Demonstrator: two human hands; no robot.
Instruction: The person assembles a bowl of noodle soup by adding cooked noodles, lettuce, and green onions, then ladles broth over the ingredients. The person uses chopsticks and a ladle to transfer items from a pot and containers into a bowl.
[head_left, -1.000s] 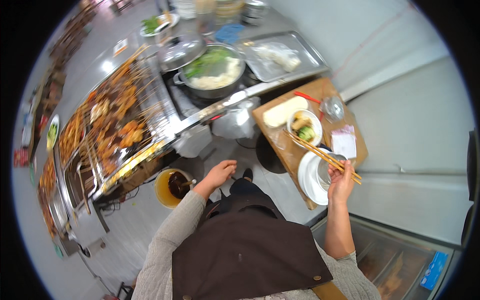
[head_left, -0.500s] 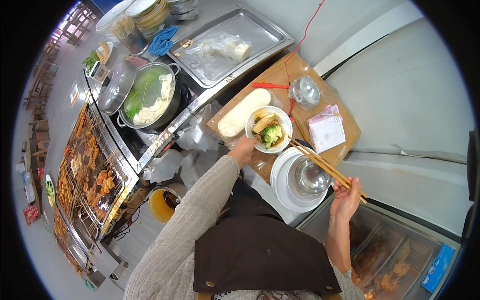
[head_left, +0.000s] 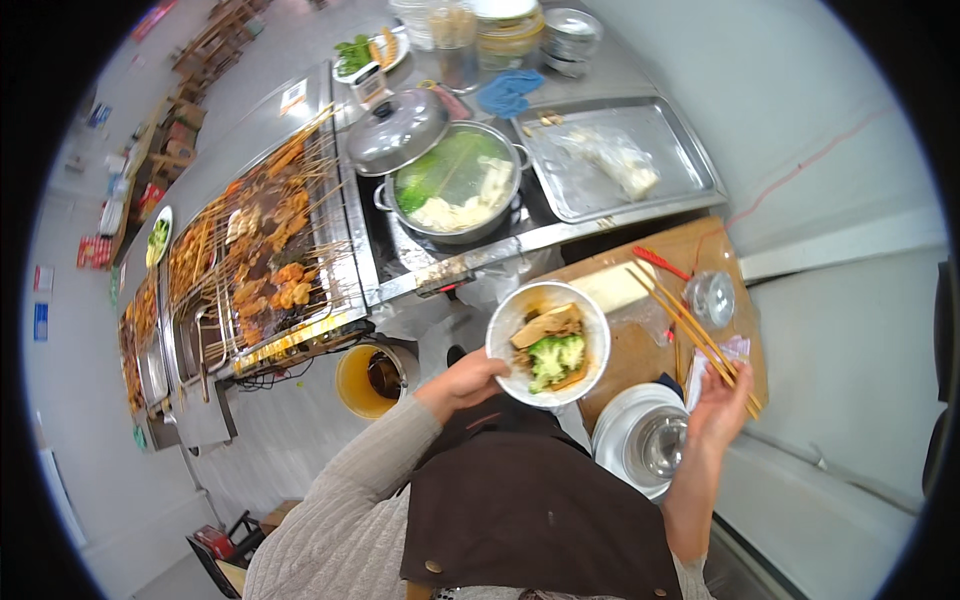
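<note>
Bowl [head_left: 596,345] of food [head_left: 555,360] at board's [head_left: 632,370] left edge, rim pinched in left hand [head_left: 462,382]; chopsticks [head_left: 689,324] pinched in right hand's [head_left: 720,405] fingers. Apparently holding bowl aloft; next move calling for steady, level grip.

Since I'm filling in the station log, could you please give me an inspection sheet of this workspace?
Surface: brown board, crowded with items.
Job's things: white bowl containing broccoli and other food; wooden chopsticks, apart from the food.
Clutter: long red object, white containers, blue cloth.
Hands: left hand grips the white bowl's edge; right hand holds the wooden chopsticks.
Cables: thin red cable at right; dark cables below the skewers.
Surroundings: metal pot, metal tray, yellow bucket.
</note>
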